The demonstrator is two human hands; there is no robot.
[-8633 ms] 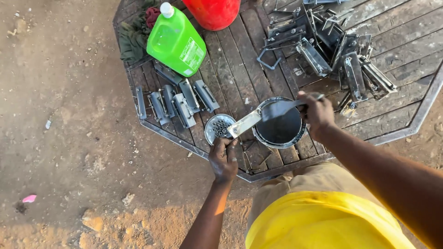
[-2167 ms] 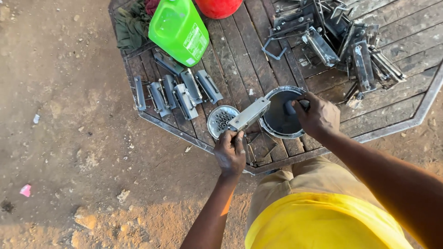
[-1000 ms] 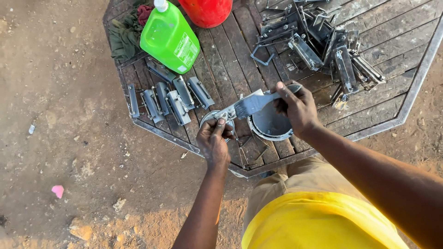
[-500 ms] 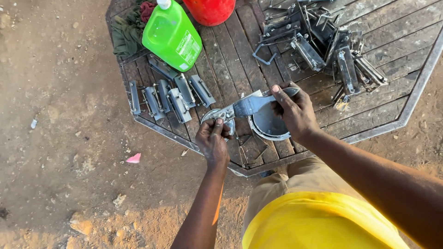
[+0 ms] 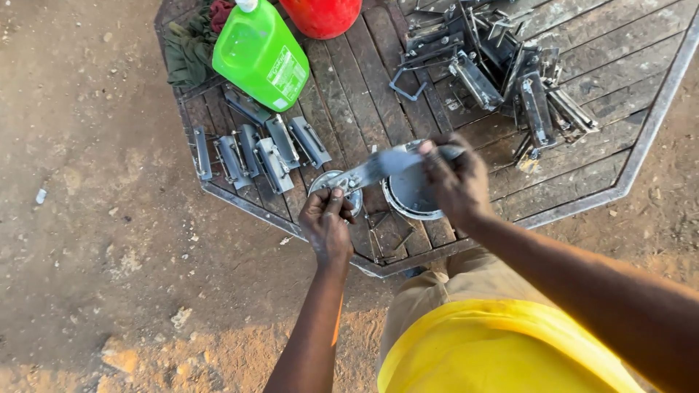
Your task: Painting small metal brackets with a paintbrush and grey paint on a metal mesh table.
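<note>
1. Hands first: the left hand [image 5: 327, 225] is closed in a pinch on the near end of a long flat grey metal bracket [image 5: 371, 171], thumb and fingertips gripping it from below.
2. The right hand [image 5: 455, 182] is closed over the far end of the same metal bracket, fingers curled round it, and also has hold of a small brush-like tool whose blurred grey tip lies against the bracket; its exact kind cannot be told.
3. The bracket is held level, off the table, spanning the gap between the two hands. It sits above two containers.
4. Under its left end stands a small round metal tin [image 5: 336, 188], mostly hidden by the left hand's fingers.
5. Under its right end stands a larger round metal can of dark liquid [image 5: 409, 195], partly covered by the right hand. The two containers stand just beside each other.
6. Everything rests on an octagonal table of dark wooden slats with a metal rim [image 5: 582, 200].
7. A row of similar grey metal brackets [image 5: 258, 149] lies side by side on the table's left part, near the small tin.
8. A tangled pile of further metal brackets [image 5: 502, 65] sits at the far right of the table, well apart from the row.
9. A bright green plastic jug with a white cap [image 5: 260, 51] lies tilted at the table's far left, beside a red rounded container [image 5: 324, 14] and a dark green cloth [image 5: 188, 47].
10. Around the table is bare sandy ground [image 5: 87, 182].
</note>
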